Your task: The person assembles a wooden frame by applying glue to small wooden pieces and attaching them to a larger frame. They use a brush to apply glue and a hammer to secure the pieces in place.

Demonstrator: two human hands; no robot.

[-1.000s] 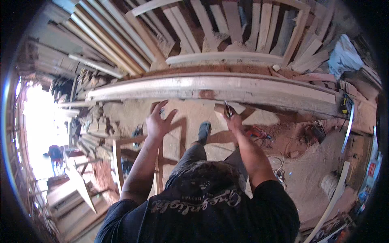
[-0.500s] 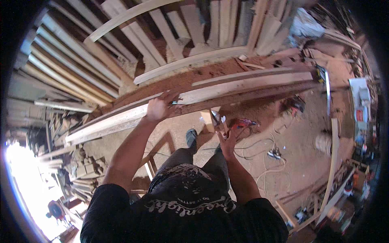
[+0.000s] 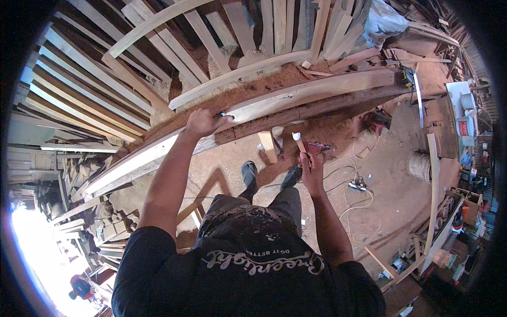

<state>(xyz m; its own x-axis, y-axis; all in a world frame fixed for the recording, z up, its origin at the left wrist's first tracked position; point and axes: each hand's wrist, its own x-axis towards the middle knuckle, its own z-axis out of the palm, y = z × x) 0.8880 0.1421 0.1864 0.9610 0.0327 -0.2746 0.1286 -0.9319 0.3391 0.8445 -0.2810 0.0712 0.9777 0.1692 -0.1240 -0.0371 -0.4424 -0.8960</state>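
Observation:
A long pale plank (image 3: 296, 96) lies across a dark, rough beam (image 3: 296, 113) in front of me. My left hand (image 3: 202, 123) is on the plank's near edge, fingers bent. At its fingertips is a small dark thing (image 3: 223, 114) with a bright spot, too small to name. My right hand (image 3: 312, 171) is closed around a wooden-handled tool (image 3: 300, 144) with a white end, held upright short of the beam. Beyond that hand, a red power tool (image 3: 319, 147) rests on the floor.
A short wood block (image 3: 268, 146) stands against the beam near my feet. Pale cords (image 3: 346, 211) snake over the floor to a power strip (image 3: 357, 184). Another power tool (image 3: 377, 120) sits by the beam. Stacked boards (image 3: 90, 90) fill the far left; a yellow-and-black tool (image 3: 407, 76) is at the plank's right end.
My right hand has come up and to the right, its fingers now wrapped round the wooden-handled tool. The plank's pale face shows broader, and my left hand remains on it.

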